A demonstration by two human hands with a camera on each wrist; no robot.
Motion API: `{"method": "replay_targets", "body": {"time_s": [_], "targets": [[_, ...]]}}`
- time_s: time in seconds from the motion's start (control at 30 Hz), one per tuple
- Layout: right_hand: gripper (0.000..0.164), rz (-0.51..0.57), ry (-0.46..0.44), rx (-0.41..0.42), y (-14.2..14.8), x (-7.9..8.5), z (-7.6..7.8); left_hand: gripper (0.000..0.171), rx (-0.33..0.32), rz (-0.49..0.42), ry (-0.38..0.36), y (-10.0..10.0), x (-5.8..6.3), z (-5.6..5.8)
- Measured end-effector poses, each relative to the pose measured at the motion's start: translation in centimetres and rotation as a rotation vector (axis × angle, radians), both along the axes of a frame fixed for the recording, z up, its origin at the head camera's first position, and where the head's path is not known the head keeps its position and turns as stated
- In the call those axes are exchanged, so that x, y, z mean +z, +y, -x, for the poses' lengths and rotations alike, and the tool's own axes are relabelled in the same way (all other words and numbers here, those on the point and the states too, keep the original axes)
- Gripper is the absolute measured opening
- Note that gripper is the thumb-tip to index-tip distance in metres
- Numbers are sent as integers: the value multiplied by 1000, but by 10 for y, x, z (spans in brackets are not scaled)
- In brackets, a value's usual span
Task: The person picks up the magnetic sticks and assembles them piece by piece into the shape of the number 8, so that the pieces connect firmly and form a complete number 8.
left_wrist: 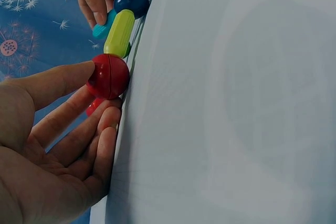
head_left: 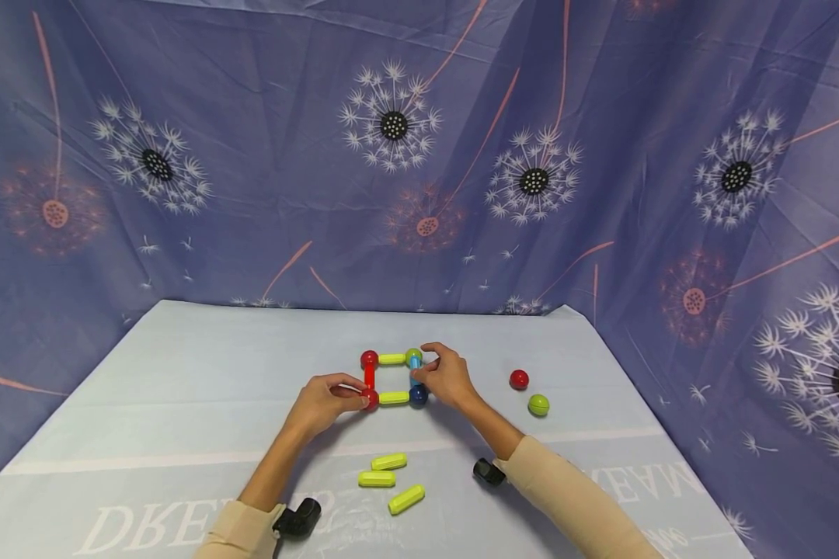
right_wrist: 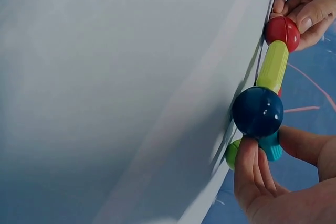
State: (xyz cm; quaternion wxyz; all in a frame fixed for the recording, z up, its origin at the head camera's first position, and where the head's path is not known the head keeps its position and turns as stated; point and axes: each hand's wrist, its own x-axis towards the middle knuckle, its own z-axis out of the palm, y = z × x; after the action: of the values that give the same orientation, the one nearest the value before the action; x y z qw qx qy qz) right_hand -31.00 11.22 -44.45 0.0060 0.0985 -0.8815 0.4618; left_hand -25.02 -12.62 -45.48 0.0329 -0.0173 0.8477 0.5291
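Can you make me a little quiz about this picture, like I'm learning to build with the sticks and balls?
1. How many loose yellow sticks lie on the table?
2. True or false: the left hand pinches the dark blue ball.
3. Which stick does the right hand hold? A) red B) light blue C) yellow

Key:
1. Three.
2. False; it pinches a red ball.
3. B, the light blue stick.
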Motion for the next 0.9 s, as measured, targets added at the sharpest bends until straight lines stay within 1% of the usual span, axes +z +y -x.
{"method": "replay_targets", "body": {"time_s": [0.1, 0.23, 0.47, 0.63, 0.9], "targets": [[57, -2, -24, 3, 1, 0, 2, 19, 3, 3, 2, 0, 1, 0], [57, -14, -62, 4, 2, -2, 4, 19, -3, 2, -7, 0, 1, 1], [56, -7, -76, 21, 0, -2, 6, 21, 9, -23, 15, -3, 1, 0], [57, -11, -115, 12, 0, -4, 6, 22, 0, -24, -8, -4, 0, -1], [55, -27, -98, -15, 2, -8, 6, 21, -2, -20, -7, -1, 0, 0]]}}
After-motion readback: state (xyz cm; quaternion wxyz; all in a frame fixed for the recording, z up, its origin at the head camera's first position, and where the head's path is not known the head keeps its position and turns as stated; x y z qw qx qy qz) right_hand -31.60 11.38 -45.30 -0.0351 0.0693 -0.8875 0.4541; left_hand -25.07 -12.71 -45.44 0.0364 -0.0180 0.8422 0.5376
